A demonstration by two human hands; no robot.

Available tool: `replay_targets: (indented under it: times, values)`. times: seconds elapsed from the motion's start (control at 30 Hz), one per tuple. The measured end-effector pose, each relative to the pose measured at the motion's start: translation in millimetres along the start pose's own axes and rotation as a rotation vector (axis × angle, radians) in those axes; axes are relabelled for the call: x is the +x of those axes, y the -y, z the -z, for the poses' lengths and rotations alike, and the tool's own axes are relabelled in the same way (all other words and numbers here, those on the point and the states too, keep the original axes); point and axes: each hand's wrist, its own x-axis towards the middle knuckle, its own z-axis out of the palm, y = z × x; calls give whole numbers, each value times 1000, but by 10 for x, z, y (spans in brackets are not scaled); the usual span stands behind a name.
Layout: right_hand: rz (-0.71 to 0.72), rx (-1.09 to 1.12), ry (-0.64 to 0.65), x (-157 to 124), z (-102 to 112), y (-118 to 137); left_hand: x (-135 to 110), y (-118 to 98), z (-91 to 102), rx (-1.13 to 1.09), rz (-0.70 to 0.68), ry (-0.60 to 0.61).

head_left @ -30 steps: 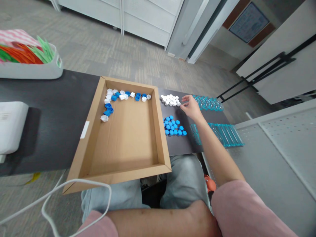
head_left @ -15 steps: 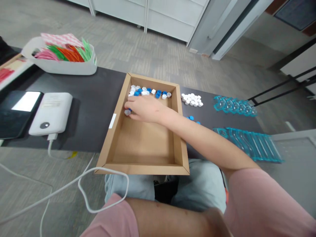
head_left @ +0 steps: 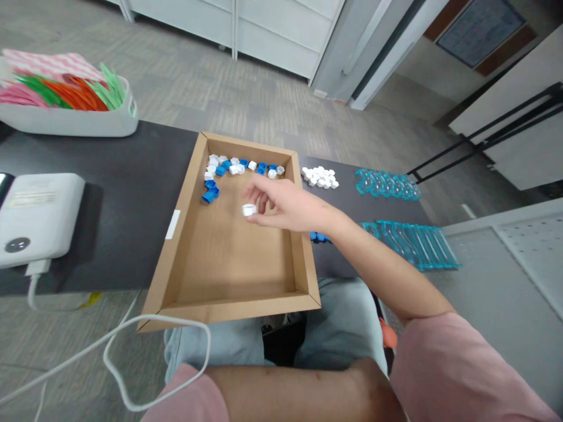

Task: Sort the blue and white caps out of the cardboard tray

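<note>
My right hand [head_left: 281, 202] is above the cardboard tray [head_left: 229, 313], thumb and fingers pinching a small white hexagonal piece [head_left: 248, 210]. Blue and white hexagonal pieces lie in the tray along its far wall and far left corner; a blue piece [head_left: 210, 195] is the nearest one left of my hand. Outside the tray, past its right wall, sits a cluster of white pieces [head_left: 320, 177]. Some blue pieces [head_left: 319, 237] show partly from behind my right forearm. My left forearm [head_left: 285, 390] crosses the bottom of the view, with its hand out of sight.
Two groups of clear teal plastic parts [head_left: 387, 184] lie at the right of the dark table [head_left: 145, 176]. On the left are a white power bank [head_left: 44, 214] with a cable [head_left: 132, 321] looping over the tray's near corner, and a white basket [head_left: 88, 120] of coloured pipe cleaners.
My right hand has moved right, away from the tray's left wall, with a white piece in its fingers. The blue pieces at the left wall are now uncovered. The view has shifted rightward.
</note>
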Motion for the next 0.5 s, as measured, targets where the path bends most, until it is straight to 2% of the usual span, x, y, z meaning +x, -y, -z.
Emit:
replay_targets:
  times: [0.1, 0.2, 0.33, 0.4, 0.5]
  values:
    - [-76, -11, -199, -474, 424, -379, -173, -131, 227, 3, 41, 225]
    - [-244, -51, -376, -897, 847, -875, -197, -204, 355, -7, 89, 326]
    - [-512, 22, -577, -1267, 1198, -1492, -197, -219, 376, -3, 112, 328]
    - [-590, 24, -637, -1352, 1258, -1731, -227, -206, 359, 4, 119, 291]
    - [-662, -38, -653, -1366, 1251, -1992, -278, -187, 337, 0, 132, 257]
